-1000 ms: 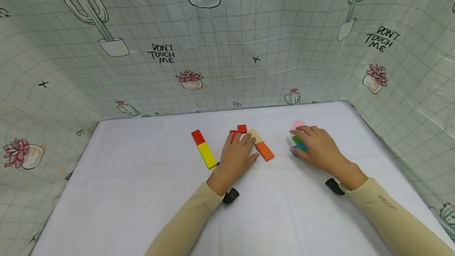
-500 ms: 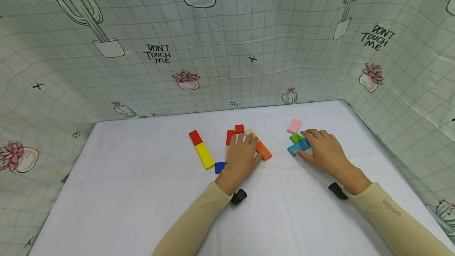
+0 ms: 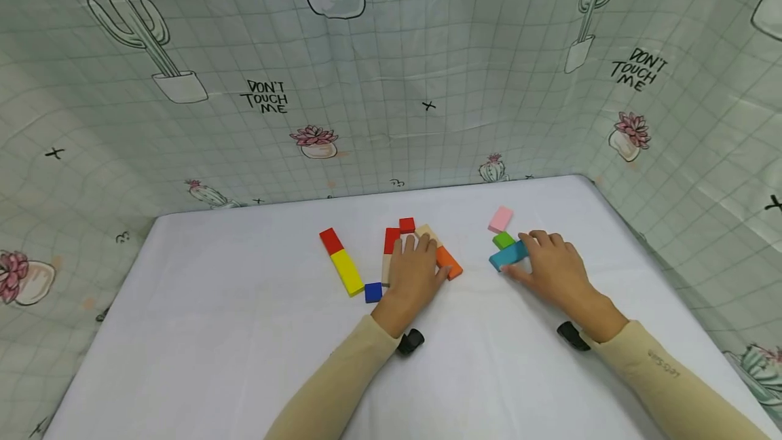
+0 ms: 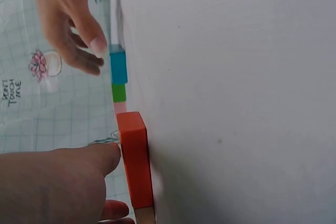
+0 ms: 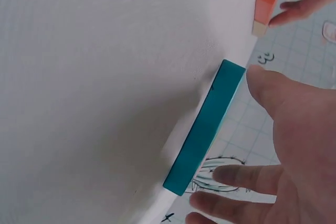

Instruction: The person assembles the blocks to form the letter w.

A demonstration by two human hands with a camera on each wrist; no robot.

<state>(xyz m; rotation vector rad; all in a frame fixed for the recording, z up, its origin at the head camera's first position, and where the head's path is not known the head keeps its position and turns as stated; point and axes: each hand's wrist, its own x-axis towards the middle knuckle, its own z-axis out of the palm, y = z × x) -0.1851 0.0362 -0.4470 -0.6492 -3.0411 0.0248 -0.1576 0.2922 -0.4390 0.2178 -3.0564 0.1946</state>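
Note:
In the head view my left hand (image 3: 412,278) hovers over or rests on a group of blocks, its fingers loosely extended. Its thumb lies by an orange block (image 3: 449,262); the left wrist view shows this thumb against or very near the orange block (image 4: 135,158). My right hand (image 3: 557,273) is spread around the right end of a blue block (image 3: 507,257). In the right wrist view the thumb is near one end of this teal-looking block (image 5: 205,129), fingers by the other; contact is unclear. A green block (image 3: 504,240) and pink block (image 3: 501,218) lie beyond it.
Left of the hands, a red block (image 3: 331,242) meets a yellow block (image 3: 347,273), with a dark blue block (image 3: 373,292) by its lower end. Another red block (image 3: 406,225) and a beige block (image 3: 427,231) sit at the group's far side. Patterned cloth (image 3: 379,100) hangs behind the table.
My left hand has shifted right, uncovering the dark blue block. The right hand has drawn back slightly to the right, so more of the blue, green and pink blocks shows.

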